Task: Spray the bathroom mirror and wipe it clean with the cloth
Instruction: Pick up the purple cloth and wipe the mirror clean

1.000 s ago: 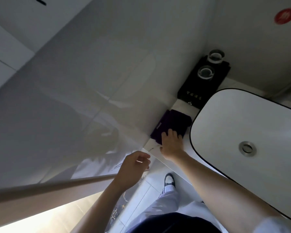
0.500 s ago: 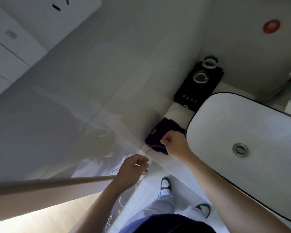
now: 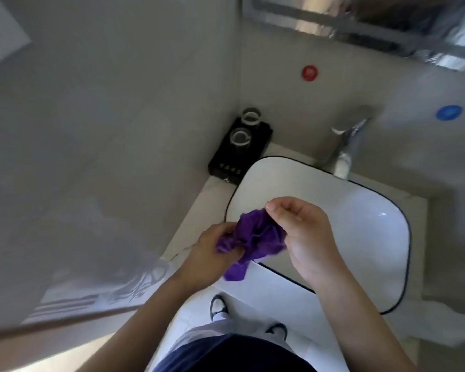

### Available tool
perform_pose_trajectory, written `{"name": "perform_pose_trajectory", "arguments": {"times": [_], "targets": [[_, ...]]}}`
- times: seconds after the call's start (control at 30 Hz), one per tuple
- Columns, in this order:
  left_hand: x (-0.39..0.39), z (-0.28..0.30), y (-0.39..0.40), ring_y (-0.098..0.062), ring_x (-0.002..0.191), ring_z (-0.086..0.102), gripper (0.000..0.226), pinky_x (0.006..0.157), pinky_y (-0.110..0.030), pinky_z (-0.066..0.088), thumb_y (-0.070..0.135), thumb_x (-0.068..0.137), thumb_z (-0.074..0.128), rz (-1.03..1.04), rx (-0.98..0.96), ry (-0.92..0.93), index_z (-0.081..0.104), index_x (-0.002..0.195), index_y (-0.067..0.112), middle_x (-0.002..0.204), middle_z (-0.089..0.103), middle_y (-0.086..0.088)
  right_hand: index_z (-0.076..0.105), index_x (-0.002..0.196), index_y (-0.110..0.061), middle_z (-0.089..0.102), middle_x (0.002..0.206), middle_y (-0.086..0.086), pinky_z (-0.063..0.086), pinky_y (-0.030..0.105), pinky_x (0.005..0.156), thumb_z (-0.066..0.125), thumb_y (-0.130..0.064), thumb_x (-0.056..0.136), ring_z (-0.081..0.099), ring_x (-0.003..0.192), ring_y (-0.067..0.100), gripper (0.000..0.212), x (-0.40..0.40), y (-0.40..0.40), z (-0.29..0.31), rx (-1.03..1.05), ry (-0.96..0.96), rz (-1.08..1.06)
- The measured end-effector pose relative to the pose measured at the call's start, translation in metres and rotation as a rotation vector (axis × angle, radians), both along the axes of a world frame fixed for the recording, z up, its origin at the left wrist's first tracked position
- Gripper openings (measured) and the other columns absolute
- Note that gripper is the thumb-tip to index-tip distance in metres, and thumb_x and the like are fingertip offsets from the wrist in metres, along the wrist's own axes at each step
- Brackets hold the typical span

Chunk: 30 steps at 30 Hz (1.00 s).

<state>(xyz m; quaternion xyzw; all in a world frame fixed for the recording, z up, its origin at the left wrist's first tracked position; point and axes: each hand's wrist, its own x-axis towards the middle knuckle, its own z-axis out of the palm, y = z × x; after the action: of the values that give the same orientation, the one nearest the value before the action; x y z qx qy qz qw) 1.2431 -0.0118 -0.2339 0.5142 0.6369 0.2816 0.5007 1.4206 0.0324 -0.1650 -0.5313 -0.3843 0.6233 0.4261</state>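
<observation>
A crumpled purple cloth (image 3: 253, 238) hangs between both hands, above the front left rim of the white basin (image 3: 360, 232). My left hand (image 3: 212, 253) grips its lower left part. My right hand (image 3: 298, 229) pinches its upper right edge. The mirror (image 3: 360, 20) shows only as a blurred strip with a metal frame at the top right, on the wall behind the basin. No spray bottle is in view.
A chrome faucet (image 3: 349, 140) stands behind the basin. A black tray (image 3: 239, 157) with two glass cups sits in the counter's back left corner. Red (image 3: 309, 73) and blue (image 3: 449, 113) round stickers mark the back wall. A glossy grey wall runs along the left.
My right hand lifted the cloth off the counter beside the basin. My left hand came over and took hold of it too. The view swung right and up, towards faucet and mirror.
</observation>
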Motion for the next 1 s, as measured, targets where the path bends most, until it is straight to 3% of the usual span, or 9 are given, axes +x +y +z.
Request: {"name": "perform_pose_trajectory", "arguments": {"times": [0.13, 0.2, 0.27, 0.33, 0.4, 0.53, 0.7, 0.87, 1.0], "targets": [[0.033, 0.015, 0.018, 0.006, 0.106, 0.061, 0.018, 0.090, -0.007, 0.042, 0.021, 0.094, 0.071, -0.112, 0.080, 0.037, 0.075, 0.110, 0.026, 0.118, 0.068, 0.020, 0.075, 0.073, -0.015, 0.075, 0.077, 0.013, 0.057, 0.039, 0.067, 0.074, -0.020, 0.079, 0.069, 0.071, 0.025, 0.008, 0.046, -0.006, 0.030, 0.131, -0.079, -0.120], [0.048, 0.027, 0.024, 0.005, 0.087, 0.066, 0.017, 0.081, -0.014, 0.047, 0.017, 0.100, 0.064, -0.177, 0.068, -0.041, 0.079, 0.097, 0.025, 0.095, 0.075, 0.019, 0.074, 0.073, -0.016, 0.074, 0.073, 0.007, 0.054, 0.028, 0.060, 0.075, -0.011, 0.088, 0.067, 0.065, 0.018, 0.016, 0.068, -0.011, 0.038, 0.153, -0.113, -0.195], [0.063, 0.040, 0.032, -0.003, 0.073, 0.064, 0.026, 0.074, -0.021, 0.047, 0.018, 0.102, 0.059, -0.232, 0.094, -0.051, 0.077, 0.084, 0.023, 0.077, 0.073, 0.008, 0.074, 0.074, -0.018, 0.073, 0.069, 0.003, 0.052, 0.025, 0.056, 0.067, -0.007, 0.094, 0.066, 0.061, 0.014, 0.024, 0.089, -0.015, 0.044, 0.162, -0.133, -0.289], [0.079, 0.052, 0.039, -0.012, 0.071, 0.060, 0.027, 0.072, -0.029, 0.047, 0.019, 0.103, 0.057, -0.252, 0.137, -0.126, 0.075, 0.084, 0.015, 0.078, 0.070, -0.010, 0.073, 0.080, -0.018, 0.073, 0.068, -0.001, 0.052, 0.022, 0.055, 0.064, -0.009, 0.096, 0.065, 0.060, 0.009, 0.021, 0.109, -0.020, 0.051, 0.173, -0.200, -0.379], [0.096, 0.064, 0.048, -0.012, 0.069, 0.057, 0.027, 0.068, -0.025, 0.046, 0.019, 0.104, 0.055, -0.255, 0.168, -0.189, 0.073, 0.085, 0.012, 0.076, 0.068, -0.010, 0.072, 0.088, -0.012, 0.073, 0.067, -0.004, 0.051, 0.018, 0.053, 0.063, -0.011, 0.097, 0.065, 0.057, 0.005, 0.013, 0.128, -0.027, 0.055, 0.173, -0.271, -0.460], [0.134, 0.084, 0.055, -0.001, 0.064, 0.055, 0.025, 0.062, -0.015, 0.044, 0.018, 0.104, 0.055, -0.413, 0.148, -0.199, 0.068, 0.083, 0.022, 0.067, 0.063, 0.012, 0.069, 0.090, -0.009, 0.075, 0.074, 0.005, 0.055, 0.025, 0.058, 0.063, -0.011, 0.098, 0.067, 0.064, 0.013, 0.010, 0.154, -0.046, 0.051, 0.153, -0.362, -0.515], [0.175, 0.099, 0.059, -0.010, 0.073, 0.064, 0.014, 0.068, -0.025, 0.051, 0.017, 0.101, 0.060, -0.557, 0.100, -0.265, 0.066, 0.090, 0.021, 0.079, 0.070, 0.003, 0.068, 0.094, -0.016, 0.073, 0.084, -0.002, 0.054, 0.021, 0.066, 0.067, -0.015, 0.095, 0.068, 0.076, 0.010, 0.002, 0.174, -0.075, 0.041, 0.104, -0.401, -0.555], [0.201, 0.121, 0.065, -0.019, 0.085, 0.075, 0.015, 0.069, -0.028, 0.058, 0.009, 0.093, 0.071, -0.637, 0.035, -0.350, 0.070, 0.105, 0.019, 0.090, 0.076, 0.001, 0.065, 0.112, -0.028, 0.072, 0.102, -0.009, 0.062, 0.029, 0.074, 0.073, -0.010, 0.090, 0.071, 0.096, 0.011, 0.029, 0.194, -0.098, 0.038, 0.105, -0.349, -0.515], [0.212, 0.133, 0.067, -0.011, 0.073, 0.075, 0.022, 0.055, -0.015, 0.053, 0.009, 0.087, 0.078, -0.758, -0.013, -0.260, 0.074, 0.106, 0.018, 0.088, 0.078, 0.001, 0.071, 0.109, -0.032, 0.071, 0.108, -0.011, 0.061, 0.041, 0.085, 0.070, -0.001, 0.091, 0.069, 0.104, 0.014, 0.036, 0.203, -0.104, 0.035, 0.223, -0.537, -0.458]]}}
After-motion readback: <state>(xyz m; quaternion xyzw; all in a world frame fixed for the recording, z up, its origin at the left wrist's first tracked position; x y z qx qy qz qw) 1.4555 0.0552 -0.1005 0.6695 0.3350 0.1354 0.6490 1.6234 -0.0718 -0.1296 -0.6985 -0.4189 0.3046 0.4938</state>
